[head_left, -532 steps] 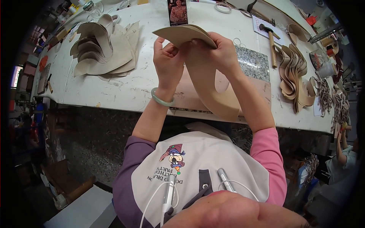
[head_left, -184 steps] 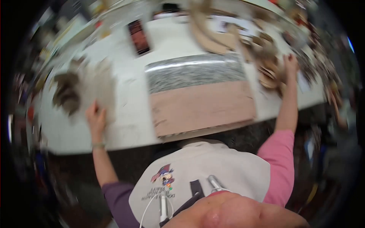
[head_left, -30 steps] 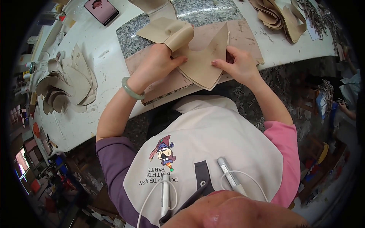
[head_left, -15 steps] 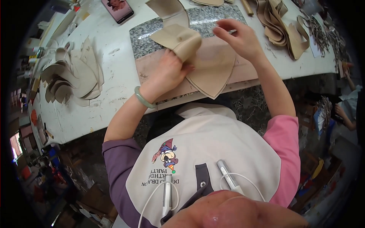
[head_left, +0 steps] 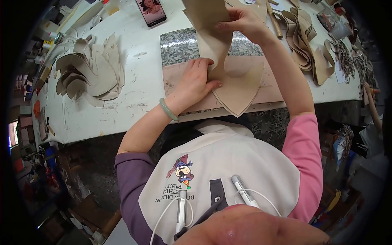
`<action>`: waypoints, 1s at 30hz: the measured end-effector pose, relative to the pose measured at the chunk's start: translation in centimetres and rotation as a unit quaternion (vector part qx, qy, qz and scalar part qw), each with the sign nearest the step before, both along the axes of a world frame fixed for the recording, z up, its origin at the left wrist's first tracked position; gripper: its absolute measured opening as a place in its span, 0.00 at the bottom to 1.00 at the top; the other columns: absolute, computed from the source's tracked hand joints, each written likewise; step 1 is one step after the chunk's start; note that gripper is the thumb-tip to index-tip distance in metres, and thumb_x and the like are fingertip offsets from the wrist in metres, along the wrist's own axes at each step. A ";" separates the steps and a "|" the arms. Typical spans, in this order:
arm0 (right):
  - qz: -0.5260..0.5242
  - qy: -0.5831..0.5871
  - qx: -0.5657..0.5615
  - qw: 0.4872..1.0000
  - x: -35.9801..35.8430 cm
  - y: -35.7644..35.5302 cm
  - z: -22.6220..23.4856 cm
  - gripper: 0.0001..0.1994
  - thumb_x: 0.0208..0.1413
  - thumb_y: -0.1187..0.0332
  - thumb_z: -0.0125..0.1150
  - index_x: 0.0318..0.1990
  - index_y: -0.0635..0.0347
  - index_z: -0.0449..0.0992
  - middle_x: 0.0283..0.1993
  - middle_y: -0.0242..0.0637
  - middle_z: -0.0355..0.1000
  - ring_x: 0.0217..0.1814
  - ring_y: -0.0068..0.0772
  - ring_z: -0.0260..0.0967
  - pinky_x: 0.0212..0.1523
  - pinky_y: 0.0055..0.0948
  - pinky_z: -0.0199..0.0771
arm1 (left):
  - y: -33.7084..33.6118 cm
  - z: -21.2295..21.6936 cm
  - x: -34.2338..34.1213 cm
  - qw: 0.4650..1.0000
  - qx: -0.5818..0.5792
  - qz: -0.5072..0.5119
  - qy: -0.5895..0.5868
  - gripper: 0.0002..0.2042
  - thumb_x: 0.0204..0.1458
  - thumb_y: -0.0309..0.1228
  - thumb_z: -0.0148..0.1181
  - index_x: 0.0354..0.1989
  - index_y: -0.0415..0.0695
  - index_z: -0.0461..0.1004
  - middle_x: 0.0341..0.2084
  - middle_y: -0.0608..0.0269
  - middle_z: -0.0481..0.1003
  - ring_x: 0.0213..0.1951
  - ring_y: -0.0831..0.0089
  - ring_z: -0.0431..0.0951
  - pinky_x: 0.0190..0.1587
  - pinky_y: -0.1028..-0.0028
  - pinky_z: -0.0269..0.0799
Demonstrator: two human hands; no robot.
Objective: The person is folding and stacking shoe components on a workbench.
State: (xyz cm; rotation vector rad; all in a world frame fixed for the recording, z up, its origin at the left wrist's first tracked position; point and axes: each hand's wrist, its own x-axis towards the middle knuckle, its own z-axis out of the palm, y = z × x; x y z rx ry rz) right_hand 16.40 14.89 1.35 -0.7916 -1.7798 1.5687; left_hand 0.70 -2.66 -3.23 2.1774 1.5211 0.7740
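Observation:
Tan leather pieces (head_left: 241, 92), cut with a pointed end, lie stacked on a pinkish board (head_left: 269, 85) before me. My left hand (head_left: 196, 79) rests at their left edge, fingers extended and thumb apart, pressing on the leather. A long leather piece (head_left: 210, 18) rises from there toward the far side. Its far part is pinched between the thumb and fingers of my right hand (head_left: 247, 24). Beneath it shows a speckled grey stone slab (head_left: 179, 47). The far end of the raised piece runs out of the picture.
A fanned pile of leather pieces (head_left: 92, 73) sits to the left, a folded bundle of them (head_left: 300, 41) to the right. A phone (head_left: 151, 11) and a wooden stick (head_left: 273, 20) lie farther back. Leather scraps (head_left: 347, 55) hang over the table's right side.
My right hand has moved away from me and taken hold of the leather's far part, lifting and straightening it. My left hand has loosened from its curl and now presses on the leather.

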 end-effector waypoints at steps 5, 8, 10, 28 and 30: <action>-0.112 -0.125 0.301 0.939 -0.8 1.5 -3.5 0.07 0.46 0.72 0.66 0.34 0.61 0.77 0.32 0.32 0.74 0.29 0.25 0.67 0.31 0.23 0.67 | -0.6 -0.6 1.1 0.989 0.135 0.056 -0.028 0.31 0.47 0.36 0.63 0.57 0.32 0.62 0.53 0.48 0.66 0.55 0.54 0.65 0.56 0.62 0.62; -0.159 -0.154 0.408 0.886 -1.3 2.0 -5.3 0.07 0.45 0.72 0.64 0.34 0.60 0.76 0.32 0.32 0.73 0.28 0.28 0.67 0.30 0.25 0.66 | -0.8 -0.5 1.1 0.980 0.192 0.043 0.039 0.33 0.48 0.39 0.62 0.59 0.33 0.60 0.57 0.50 0.64 0.59 0.57 0.62 0.58 0.61 0.60; -0.193 -0.158 0.439 0.863 -1.7 1.6 -6.0 0.07 0.44 0.73 0.64 0.33 0.60 0.76 0.31 0.32 0.72 0.27 0.31 0.66 0.30 0.27 0.67 | -1.0 -0.6 0.8 0.961 0.200 -0.015 0.192 0.35 0.50 0.43 0.61 0.61 0.34 0.58 0.62 0.53 0.61 0.64 0.60 0.58 0.61 0.59 0.57; -0.258 -0.212 0.389 0.859 -2.4 1.3 -7.6 0.09 0.43 0.70 0.62 0.32 0.63 0.74 0.28 0.39 0.69 0.27 0.39 0.65 0.31 0.30 0.68 | 5.3 -1.5 -3.2 0.968 0.131 -0.059 0.207 0.35 0.53 0.59 0.48 0.61 0.42 0.63 0.62 0.55 0.61 0.64 0.61 0.58 0.64 0.48 0.46; -0.260 -0.227 0.371 0.862 -2.2 1.6 -8.0 0.09 0.42 0.70 0.63 0.32 0.63 0.74 0.32 0.40 0.70 0.28 0.39 0.66 0.31 0.30 0.69 | 6.5 -0.5 -2.9 0.980 0.069 -0.057 0.180 0.34 0.52 0.57 0.52 0.59 0.42 0.65 0.60 0.56 0.63 0.60 0.61 0.62 0.62 0.53 0.52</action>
